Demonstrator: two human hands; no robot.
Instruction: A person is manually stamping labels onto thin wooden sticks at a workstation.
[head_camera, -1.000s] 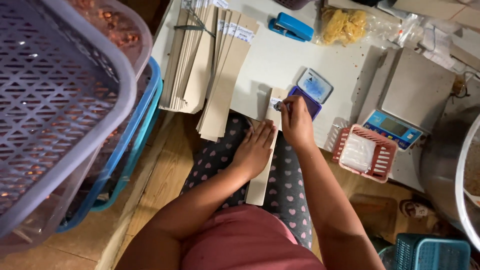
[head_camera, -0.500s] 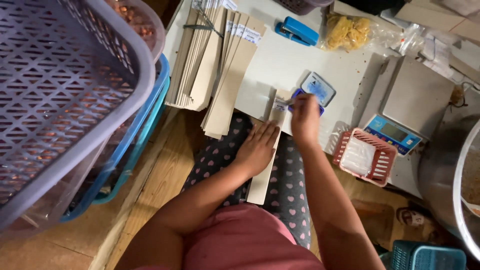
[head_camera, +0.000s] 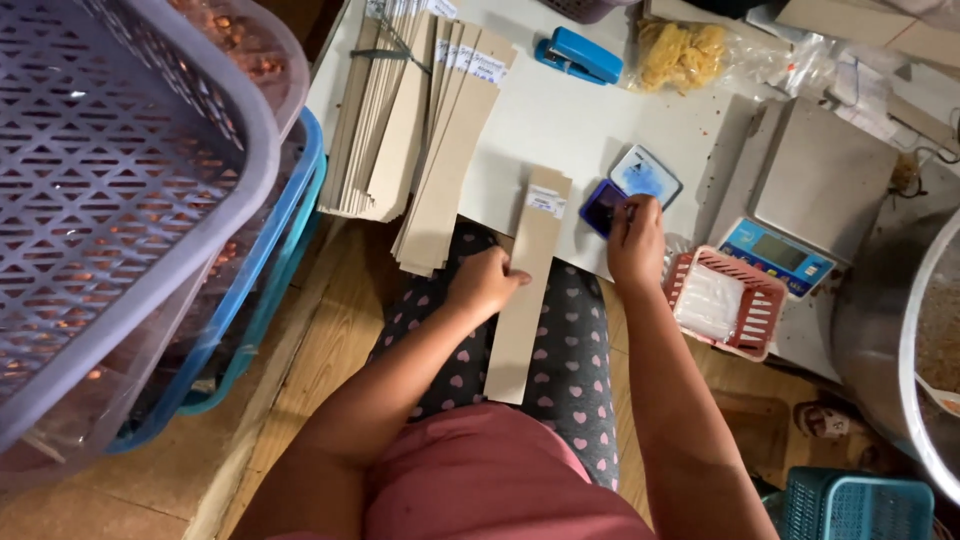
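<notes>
At the near edge of the white table (head_camera: 560, 130), a long brown paper sleeve (head_camera: 527, 290) lies with its long axis running from the person's lap up onto the tabletop, tilted slightly to the right at the far end. A small white label (head_camera: 546, 200) sits near that far end. The left hand (head_camera: 487, 283) is closed loosely on the sleeve's left edge about midway along its length, fingers curled and pressing it in place. The right hand (head_camera: 636, 240) is closed in a pinch around a small stamp, most of which is hidden under the fingers, and holds it down on the blue ink pad (head_camera: 605, 206). The pad's open lid (head_camera: 646, 176) lies just beyond. The pad lies just beside the sleeve's far end, to its right; the label is therefore to the left of the right hand and slightly farther from the body, and the right hand is the nearer hand to it. Further sleeves (head_camera: 440, 130) lie fanned and stacked on the table's left part, some bundled with a band. A blue stapler (head_camera: 578, 55) and a clear bag of yellow material (head_camera: 682, 55) lie at the far side. A digital scale (head_camera: 800, 200) stands to the right, with a small red basket (head_camera: 725, 300) in front of it. Stacked plastic crates (head_camera: 120, 200) stand at the left.
</notes>
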